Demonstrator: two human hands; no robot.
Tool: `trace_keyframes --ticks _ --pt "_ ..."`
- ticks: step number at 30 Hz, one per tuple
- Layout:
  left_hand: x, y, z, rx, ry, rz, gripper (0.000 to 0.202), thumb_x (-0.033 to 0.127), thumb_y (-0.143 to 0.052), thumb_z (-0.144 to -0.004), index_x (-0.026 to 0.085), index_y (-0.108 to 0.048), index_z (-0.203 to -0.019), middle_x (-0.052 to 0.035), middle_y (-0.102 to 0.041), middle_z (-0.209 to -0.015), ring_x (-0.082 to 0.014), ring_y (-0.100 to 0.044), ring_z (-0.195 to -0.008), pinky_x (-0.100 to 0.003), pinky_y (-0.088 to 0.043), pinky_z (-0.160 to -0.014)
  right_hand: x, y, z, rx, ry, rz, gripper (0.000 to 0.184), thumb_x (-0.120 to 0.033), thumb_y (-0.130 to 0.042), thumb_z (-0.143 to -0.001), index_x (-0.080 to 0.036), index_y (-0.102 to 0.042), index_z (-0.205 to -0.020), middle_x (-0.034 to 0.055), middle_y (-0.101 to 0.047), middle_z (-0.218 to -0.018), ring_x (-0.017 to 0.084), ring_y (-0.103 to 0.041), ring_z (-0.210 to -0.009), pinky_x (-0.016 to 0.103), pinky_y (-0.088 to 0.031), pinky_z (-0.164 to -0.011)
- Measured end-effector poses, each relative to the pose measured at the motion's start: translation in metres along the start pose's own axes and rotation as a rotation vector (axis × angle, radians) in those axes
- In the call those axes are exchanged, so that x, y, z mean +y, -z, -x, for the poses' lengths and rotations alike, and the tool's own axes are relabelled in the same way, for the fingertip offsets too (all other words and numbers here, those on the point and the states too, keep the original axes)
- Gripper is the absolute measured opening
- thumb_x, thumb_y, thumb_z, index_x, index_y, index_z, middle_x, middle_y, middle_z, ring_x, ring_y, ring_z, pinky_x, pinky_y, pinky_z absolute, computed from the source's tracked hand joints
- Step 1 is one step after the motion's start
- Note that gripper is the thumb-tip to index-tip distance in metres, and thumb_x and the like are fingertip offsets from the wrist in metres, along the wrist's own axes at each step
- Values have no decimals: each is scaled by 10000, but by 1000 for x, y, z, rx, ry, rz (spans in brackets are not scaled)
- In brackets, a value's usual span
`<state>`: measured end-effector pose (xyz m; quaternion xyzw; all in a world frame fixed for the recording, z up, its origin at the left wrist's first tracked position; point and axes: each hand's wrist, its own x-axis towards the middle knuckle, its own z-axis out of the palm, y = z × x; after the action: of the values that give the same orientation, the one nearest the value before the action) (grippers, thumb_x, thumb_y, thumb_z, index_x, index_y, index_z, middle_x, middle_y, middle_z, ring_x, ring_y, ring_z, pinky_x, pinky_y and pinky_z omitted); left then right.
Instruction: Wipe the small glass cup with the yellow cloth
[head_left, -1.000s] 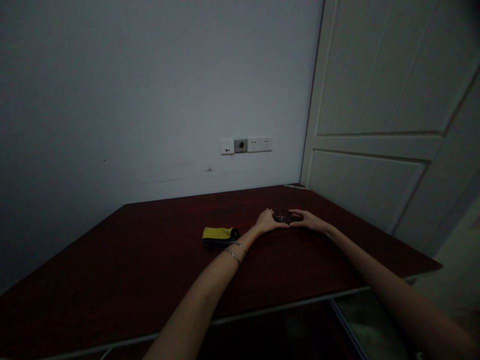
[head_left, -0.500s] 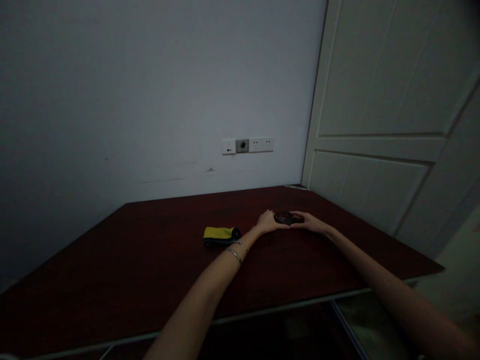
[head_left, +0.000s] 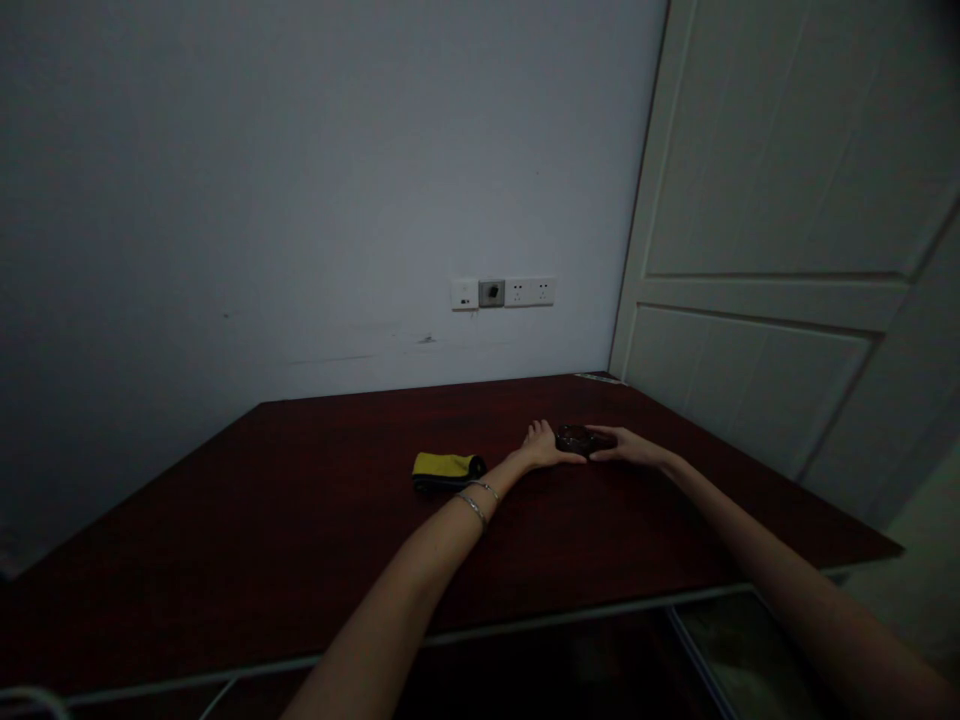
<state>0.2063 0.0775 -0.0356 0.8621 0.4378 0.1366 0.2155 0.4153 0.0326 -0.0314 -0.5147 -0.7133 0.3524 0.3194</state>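
A dark brown, glossy object (head_left: 574,440) with a rounded body and a narrower right end lies on the dark red tabletop (head_left: 315,540); its exact kind is hard to make out in the dim light. My right hand (head_left: 626,446) grips the narrower end between thumb and fingers. Against the rounded left end rests my left hand (head_left: 541,446), its fingers stretched apart and its thumb along the near side. Just left of my left wrist, which wears bracelets, sits a folded yellow and black strap-like item (head_left: 446,470).
White sockets (head_left: 529,292) and a grey wall plate (head_left: 492,293) are on the wall behind the table. A pale panelled door (head_left: 757,330) stands along the right side. Below the table's front edge is a dark open space with a framed panel.
The view has shifted slightly, so everything sits a little further right. My left fingers look more spread and lifted at the brown object; my right hand keeps its hold.
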Motion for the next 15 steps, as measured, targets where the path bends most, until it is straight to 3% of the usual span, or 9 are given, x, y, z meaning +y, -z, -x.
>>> trace_keyframes --ticks 2,4,9,12,15 --pt "0 5 5 -15 25 7 1261 744 -527 -517 -65 -33 -1348 -282 12 -1415 -369 5 -1316 -416 -152 -1078 1 9 1 22 -31 -15 761 -294 -735 -536 -171 -469 -1239 94 -500 -1270 266 -457 -1180 399 -378 -995" --pt "0 15 12 -16 8 11 1216 767 -447 -568 -66 -30 -1350 -266 19 -1419 -353 21 -1317 -400 -131 -1086 -1 22 3 85 -64 11 725 -291 -742 -518 -161 -517 -1195 108 -531 -1236 282 -489 -1147 401 -414 -960" --pt "-19 63 35 52 -4 -65 1086 776 -237 -667 -55 -105 -1353 -228 -31 -1432 -303 15 -1330 -365 -92 -1095 -28 49 -1 364 -31 195 431 -318 -706 -567 -146 -668 -960 112 -659 -1034 301 -591 -1000 438 -416 -943" --pt "-49 94 50 115 63 -133 1025 760 -209 -692 -17 -149 -1357 -203 -59 -1435 -292 2 -1332 -373 -97 -1091 -58 43 -13 400 85 137 347 -320 -659 -624 -153 -675 -927 88 -692 -941 264 -622 -943 412 -446 -909" --pt "-91 118 67 175 172 -176 993 742 -169 -714 -19 -176 -1351 -205 -77 -1431 -285 -17 -1333 -365 -98 -1087 -91 15 -32 364 174 93 331 -330 -636 -658 -163 -664 -943 72 -697 -927 233 -635 -909 377 -468 -873"
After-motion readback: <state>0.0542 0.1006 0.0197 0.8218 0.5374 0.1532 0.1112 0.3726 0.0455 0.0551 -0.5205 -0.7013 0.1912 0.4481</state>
